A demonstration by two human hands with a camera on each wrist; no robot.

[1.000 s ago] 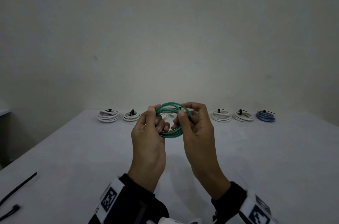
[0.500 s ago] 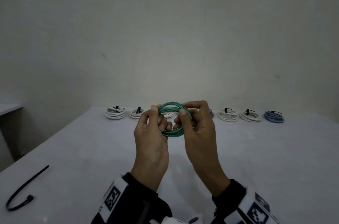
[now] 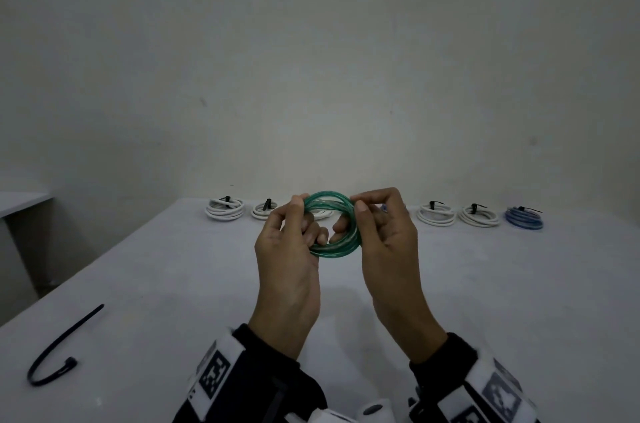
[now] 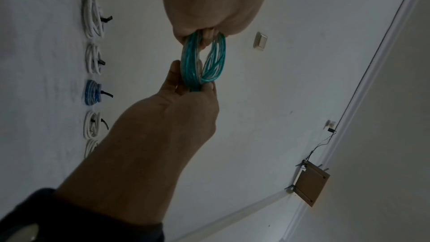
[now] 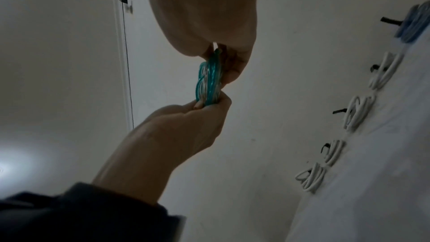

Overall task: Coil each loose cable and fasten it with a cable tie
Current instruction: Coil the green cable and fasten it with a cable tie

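A green cable coil (image 3: 337, 244) is held up over the white table (image 3: 519, 301), in front of me. My left hand (image 3: 308, 222) grips its left side, thumb on the top rim and fingers curled through the loop. My right hand (image 3: 351, 216) pinches the right side between thumb and fingers. The left wrist view shows the green coil (image 4: 204, 62) stretched into an oval between both hands; the right wrist view shows the same coil (image 5: 209, 80) edge-on. No tie is visible on this coil. A loose black cable tie (image 3: 62, 343) lies curved at the near left of the table.
Along the table's far edge stands a row of tied coils: white ones (image 3: 225, 209), (image 3: 265, 211), (image 3: 435, 216), (image 3: 479, 215) and a blue one (image 3: 523, 216); others are hidden behind my hands. The table's left edge (image 3: 114, 249) runs diagonally.
My view has turned left, so the black tie shows more fully. Both hands keep hold of the green coil; the fingers have shifted slightly along it.
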